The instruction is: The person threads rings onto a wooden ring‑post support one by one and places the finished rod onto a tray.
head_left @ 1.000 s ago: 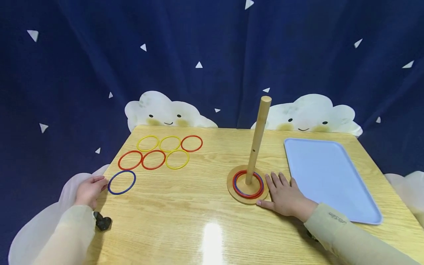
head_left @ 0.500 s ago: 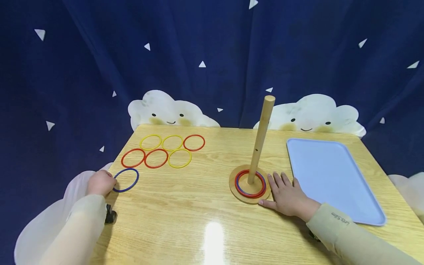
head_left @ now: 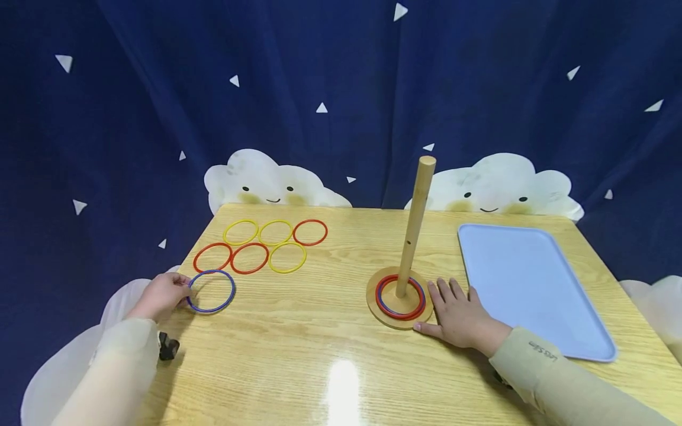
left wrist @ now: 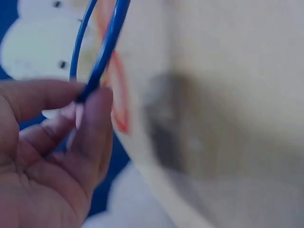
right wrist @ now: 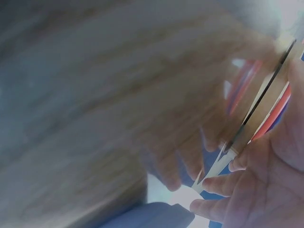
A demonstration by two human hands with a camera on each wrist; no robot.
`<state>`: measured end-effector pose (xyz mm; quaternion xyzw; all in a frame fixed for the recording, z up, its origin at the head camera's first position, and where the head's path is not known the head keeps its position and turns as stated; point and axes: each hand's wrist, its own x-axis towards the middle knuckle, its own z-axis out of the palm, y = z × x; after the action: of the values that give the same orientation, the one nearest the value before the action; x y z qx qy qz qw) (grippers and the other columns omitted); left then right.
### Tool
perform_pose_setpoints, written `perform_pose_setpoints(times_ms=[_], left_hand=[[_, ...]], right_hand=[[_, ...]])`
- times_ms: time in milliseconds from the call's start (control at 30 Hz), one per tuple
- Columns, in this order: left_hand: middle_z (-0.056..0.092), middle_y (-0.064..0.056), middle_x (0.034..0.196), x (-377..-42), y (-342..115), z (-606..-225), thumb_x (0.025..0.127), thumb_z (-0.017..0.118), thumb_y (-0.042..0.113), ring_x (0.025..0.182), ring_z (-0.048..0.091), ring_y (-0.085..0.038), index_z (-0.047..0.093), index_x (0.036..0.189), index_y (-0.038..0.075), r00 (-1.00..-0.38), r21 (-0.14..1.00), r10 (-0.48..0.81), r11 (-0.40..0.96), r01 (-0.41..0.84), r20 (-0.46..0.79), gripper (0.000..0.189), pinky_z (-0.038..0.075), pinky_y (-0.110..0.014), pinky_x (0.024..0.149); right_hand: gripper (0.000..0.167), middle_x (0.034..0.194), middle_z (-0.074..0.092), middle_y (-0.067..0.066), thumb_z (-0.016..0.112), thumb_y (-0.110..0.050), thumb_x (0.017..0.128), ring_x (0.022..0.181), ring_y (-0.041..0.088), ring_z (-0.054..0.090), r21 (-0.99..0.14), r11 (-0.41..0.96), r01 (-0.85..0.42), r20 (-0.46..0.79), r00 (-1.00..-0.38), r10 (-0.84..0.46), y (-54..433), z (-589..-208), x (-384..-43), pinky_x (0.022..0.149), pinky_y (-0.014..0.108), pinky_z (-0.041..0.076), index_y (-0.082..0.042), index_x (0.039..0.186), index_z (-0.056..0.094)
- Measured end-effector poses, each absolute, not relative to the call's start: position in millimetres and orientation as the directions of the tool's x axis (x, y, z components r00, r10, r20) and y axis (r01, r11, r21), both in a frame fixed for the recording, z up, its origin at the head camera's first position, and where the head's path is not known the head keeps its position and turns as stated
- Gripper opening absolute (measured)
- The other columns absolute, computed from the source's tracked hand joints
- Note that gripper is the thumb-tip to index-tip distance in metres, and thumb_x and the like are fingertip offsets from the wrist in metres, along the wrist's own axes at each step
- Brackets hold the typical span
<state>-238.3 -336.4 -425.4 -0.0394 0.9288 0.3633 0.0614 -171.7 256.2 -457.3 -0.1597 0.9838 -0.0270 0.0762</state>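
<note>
My left hand [head_left: 162, 294] is at the table's left side, pinching the left edge of a blue ring [head_left: 233, 290] between thumb and fingertips. The left wrist view shows the blue ring [left wrist: 108, 45] tilted up from the pinch, raised over the tabletop. Right of the middle, a wooden peg [head_left: 417, 219] stands upright on a round wooden base [head_left: 373, 305]. Red and blue rings [head_left: 379, 299] lie stacked around the peg's foot. My right hand [head_left: 459, 319] rests palm down with fingers spread, thumb and fingertips right at the base's right edge.
Behind the held ring, three red rings [head_left: 212, 243] and three yellow rings [head_left: 288, 272] lie flat in two rows. A light blue tray [head_left: 533, 284] lies to the right, past my right hand. A dark blue curtain [head_left: 298, 71] with cloud figures hangs behind the wooden table [head_left: 298, 355].
My left hand has moved right to the blue ring, pinched its edge and raised it, shifting it slightly right. My right hand has stayed by the base.
</note>
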Motion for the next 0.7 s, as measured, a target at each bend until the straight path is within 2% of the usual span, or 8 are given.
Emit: perform_pose_setpoints(times_ms=[133,233,400,500,633,700], left_hand=[[0.066,-0.018,0.098,-242.7,-312.5,-406.8,0.100,0.056,-0.003,0.078,0.063,-0.011,0.052,0.121,-0.023,-0.987,0.810,0.058,0.580,-0.087,-0.148,0.029,0.061,-0.030,0.071],[0.066,-0.019,0.101,-248.1,-287.1,-389.6,0.101,0.057,-0.002,0.083,0.064,-0.011,0.054,0.121,-0.022,-0.989,0.836,0.100,0.548,-0.035,-0.107,0.029,0.062,-0.031,0.074],[0.067,-0.012,0.096,-257.8,-239.7,-350.8,0.099,0.063,0.001,0.080,0.063,-0.010,0.062,0.115,-0.017,-0.990,0.831,0.144,0.550,0.078,-0.002,0.024,0.061,-0.027,0.070],[0.066,-0.007,0.094,-262.7,-210.9,-320.2,0.099,0.063,0.001,0.080,0.063,-0.009,0.062,0.115,-0.017,-0.982,0.867,0.179,0.479,0.138,0.057,0.023,0.060,-0.025,0.071],[0.065,-0.003,0.091,-268.0,-170.3,-282.2,0.099,0.063,-0.002,0.080,0.064,-0.009,0.061,0.111,-0.016,-0.967,0.952,0.230,0.252,0.172,0.114,0.019,0.060,-0.025,0.075],[0.065,-0.002,0.091,-270.1,-149.0,-266.8,0.099,0.062,-0.003,0.080,0.064,-0.011,0.063,0.107,-0.012,-0.956,0.974,0.252,0.127,0.185,0.149,0.012,0.060,-0.025,0.075]], right_hand=[[0.105,0.157,0.030,0.036,0.051,-0.076,0.093,0.144,0.058,0.025,-0.077,0.949,-0.305,-0.149,-0.938,-0.314,255.4,-455.2,-171.7,0.107,0.080,0.022,0.006,0.156,0.033],[0.105,0.157,0.030,0.036,0.051,-0.076,0.093,0.144,0.058,0.025,-0.075,0.951,-0.301,-0.156,-0.938,-0.310,254.6,-453.8,-171.4,0.108,0.080,0.021,0.006,0.156,0.033],[0.104,0.157,0.030,0.036,0.052,-0.074,0.094,0.144,0.058,0.025,-0.068,0.951,-0.302,-0.157,-0.938,-0.309,254.2,-453.2,-171.1,0.108,0.080,0.022,0.007,0.156,0.033],[0.103,0.157,0.030,0.036,0.053,-0.074,0.094,0.144,0.058,0.026,-0.068,0.951,-0.301,-0.158,-0.938,-0.308,253.7,-452.3,-170.6,0.108,0.079,0.022,0.007,0.156,0.033],[0.105,0.157,0.030,0.037,0.052,-0.075,0.094,0.144,0.058,0.024,-0.083,0.952,-0.296,-0.168,-0.937,-0.306,253.8,-450.2,-169.5,0.108,0.080,0.021,0.007,0.156,0.033],[0.106,0.157,0.029,0.037,0.050,-0.076,0.094,0.145,0.058,0.024,-0.087,0.953,-0.290,-0.172,-0.938,-0.301,254.3,-450.3,-169.1,0.108,0.080,0.020,0.007,0.156,0.032]])
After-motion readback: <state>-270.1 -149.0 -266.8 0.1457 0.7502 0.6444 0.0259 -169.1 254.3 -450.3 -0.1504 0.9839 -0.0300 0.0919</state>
